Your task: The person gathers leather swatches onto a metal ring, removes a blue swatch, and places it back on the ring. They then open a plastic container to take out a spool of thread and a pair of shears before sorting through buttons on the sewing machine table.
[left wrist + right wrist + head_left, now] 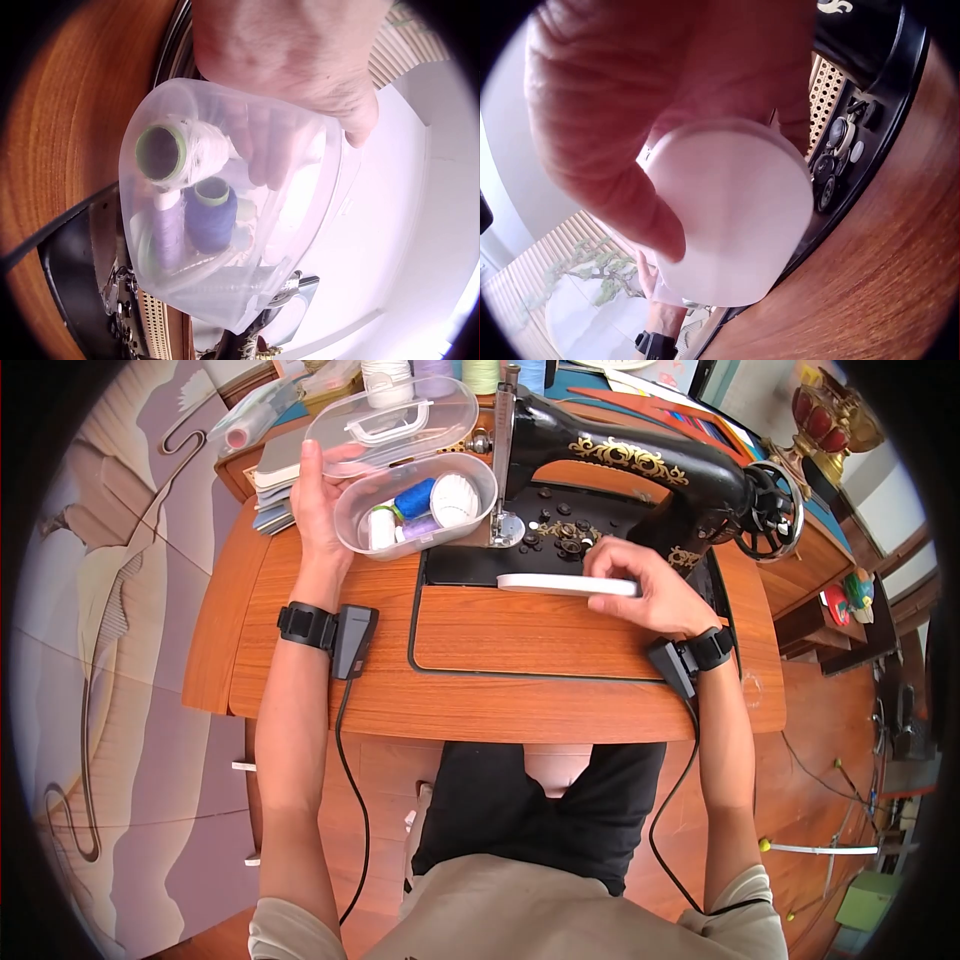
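Note:
My left hand (322, 510) holds a clear plastic box (352, 525) up over the table's left side, its hinged lid (435, 422) raised. Through the plastic in the left wrist view, fingers show behind the wall. Inside the box lie a blue thread spool (415, 498), a large white spool (455, 500), a purple spool (169, 236) and a smaller white spool (382, 528). My right hand (650, 585) pinches a flat white piece with rounded ends (560, 584), thumb on its face, above the tabletop in front of the sewing machine (620, 448).
The sewing machine's needle end stands just right of the box; its handwheel (775, 510) is at right. Large thread cones (435, 380) stand behind the lid. A stack of cards or cloth (275, 485) lies left. The wooden tabletop (540, 705) ends before my lap.

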A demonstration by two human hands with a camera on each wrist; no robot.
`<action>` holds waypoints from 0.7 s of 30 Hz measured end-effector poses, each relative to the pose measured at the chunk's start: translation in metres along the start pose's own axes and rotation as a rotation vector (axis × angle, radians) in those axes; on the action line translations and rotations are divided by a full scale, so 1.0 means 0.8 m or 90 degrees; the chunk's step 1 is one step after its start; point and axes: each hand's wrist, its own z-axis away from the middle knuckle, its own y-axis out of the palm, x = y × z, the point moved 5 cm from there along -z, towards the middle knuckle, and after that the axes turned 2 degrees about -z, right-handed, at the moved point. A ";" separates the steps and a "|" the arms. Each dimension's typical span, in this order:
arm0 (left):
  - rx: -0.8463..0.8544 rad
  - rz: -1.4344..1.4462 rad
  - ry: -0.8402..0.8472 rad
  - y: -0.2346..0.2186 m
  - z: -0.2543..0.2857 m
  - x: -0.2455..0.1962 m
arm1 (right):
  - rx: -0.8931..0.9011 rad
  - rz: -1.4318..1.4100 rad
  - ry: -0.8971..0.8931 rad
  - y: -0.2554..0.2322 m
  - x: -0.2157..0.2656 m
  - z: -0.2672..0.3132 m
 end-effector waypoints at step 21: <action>0.006 0.040 0.033 0.003 -0.005 0.003 | 0.031 0.386 0.092 -0.011 -0.018 -0.102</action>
